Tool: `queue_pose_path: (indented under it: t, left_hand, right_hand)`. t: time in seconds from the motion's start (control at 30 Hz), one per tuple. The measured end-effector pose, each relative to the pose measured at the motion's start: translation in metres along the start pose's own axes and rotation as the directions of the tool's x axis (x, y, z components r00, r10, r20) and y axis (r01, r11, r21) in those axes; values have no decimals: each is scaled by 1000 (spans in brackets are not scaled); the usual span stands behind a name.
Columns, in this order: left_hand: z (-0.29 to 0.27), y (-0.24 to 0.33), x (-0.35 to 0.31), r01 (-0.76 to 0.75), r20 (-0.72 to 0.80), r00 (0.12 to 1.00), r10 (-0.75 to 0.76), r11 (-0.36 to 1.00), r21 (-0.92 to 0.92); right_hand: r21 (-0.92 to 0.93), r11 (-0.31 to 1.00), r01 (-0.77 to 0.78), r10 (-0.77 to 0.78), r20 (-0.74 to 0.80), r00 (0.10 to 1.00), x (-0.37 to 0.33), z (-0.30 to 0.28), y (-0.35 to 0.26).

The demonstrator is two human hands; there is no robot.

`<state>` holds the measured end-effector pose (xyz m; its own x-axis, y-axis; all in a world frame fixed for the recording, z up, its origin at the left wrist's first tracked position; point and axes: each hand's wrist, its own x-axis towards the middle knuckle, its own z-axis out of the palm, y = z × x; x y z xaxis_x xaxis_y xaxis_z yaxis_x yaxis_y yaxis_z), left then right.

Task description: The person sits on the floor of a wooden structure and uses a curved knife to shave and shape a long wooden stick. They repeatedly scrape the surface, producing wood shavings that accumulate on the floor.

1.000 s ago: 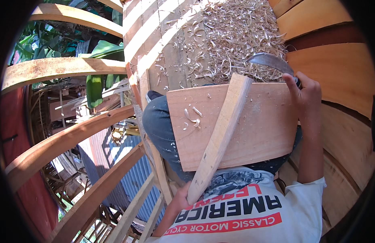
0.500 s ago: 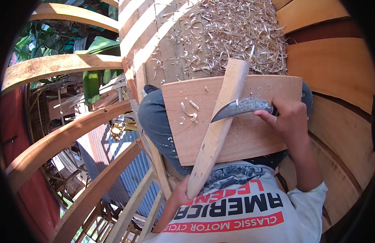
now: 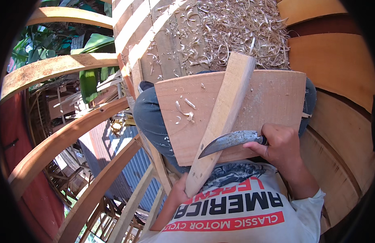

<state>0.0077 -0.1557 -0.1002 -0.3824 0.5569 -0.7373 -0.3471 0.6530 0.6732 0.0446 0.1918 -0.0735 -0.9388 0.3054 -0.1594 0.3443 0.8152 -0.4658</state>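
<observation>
My right hand (image 3: 276, 142) is closed round the dark handle of a broad, curved knife (image 3: 230, 141), thumb against the base of the blade. The blade lies across the lower part of a pale wooden bar (image 3: 224, 109), its tip just past the bar's left edge. My left hand (image 3: 180, 190) grips the bar's near end, close to my shirt. The bar slants up to the right over a flat wooden board (image 3: 272, 101) on my lap. A few curled shavings (image 3: 186, 108) rest on the board's left side.
Many wood shavings (image 3: 244, 28) cover the plank floor (image 3: 149, 56) beyond the board. To the left stands a railing of wooden slats (image 3: 70, 143), with plants and corrugated sheets behind it. Curved wooden panels (image 3: 325, 67) line the right side.
My right hand has drawn the knife along the bar toward my body, down and to the left. The left hand keeps its hold. A thin shaving at the bar's far end is gone.
</observation>
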Motion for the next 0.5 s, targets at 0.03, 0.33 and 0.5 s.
queue_pose_path:
  t: [0.03,0.33,0.5]
  left_hand:
    - [0,-3,0,5,2,1000,-5,1000,4]
    - [5,-6,2,-107,-51,993,110,993,59]
    - [6,-5,1,-69,-31,997,69,998,-2]
  right_hand:
    - [-4,1000,10,-10,13,1000,0,1,0]
    - [-154,988,-9,-5,-92,996,23,-5,14]
    - [-150,975,-166,117,-291,950,45,-12,41]
